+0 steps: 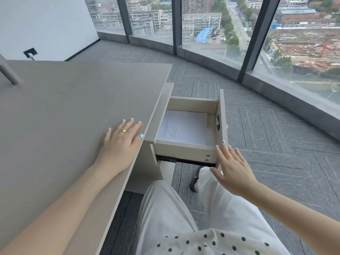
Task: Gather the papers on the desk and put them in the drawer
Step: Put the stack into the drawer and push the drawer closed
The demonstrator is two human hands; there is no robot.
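We see the papers [184,130] lying in the pulled-out drawer [185,151]. Our left hand [121,139] rests flat on the bench [73,107], grip open and empty. Our right hand [232,169] touches the drawer front [222,115], fingers spread, holding nothing.

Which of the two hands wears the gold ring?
The left hand, lying flat on the grey-beige desk top. The right hand shows no ring and reaches to the open wooden drawer's front panel.

Only 1 view: a wide-angle head camera looking forward and steeply down from close above the tabletop [73,111] edge, taking in the open drawer [185,150], the wearer's lap, floor and curved windows beyond.
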